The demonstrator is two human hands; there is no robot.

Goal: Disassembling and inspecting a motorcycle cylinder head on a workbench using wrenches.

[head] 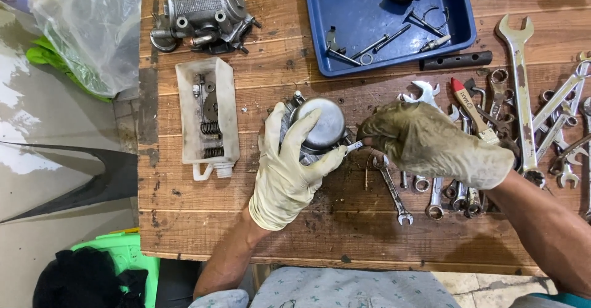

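My left hand, in a pale rubber glove, wraps around a metal carburetor with a rounded shiny dome, holding it on the wooden table. My right hand, in a dirty glove, pinches a small metal tool whose tip meets the carburetor's right side. The tool's handle is hidden inside my fist.
Several wrenches lie spread on the table's right side. A blue tray with small parts stands at the back. A white plastic box with springs and a second carburetor body are at the left. A plastic bag hangs off the left edge.
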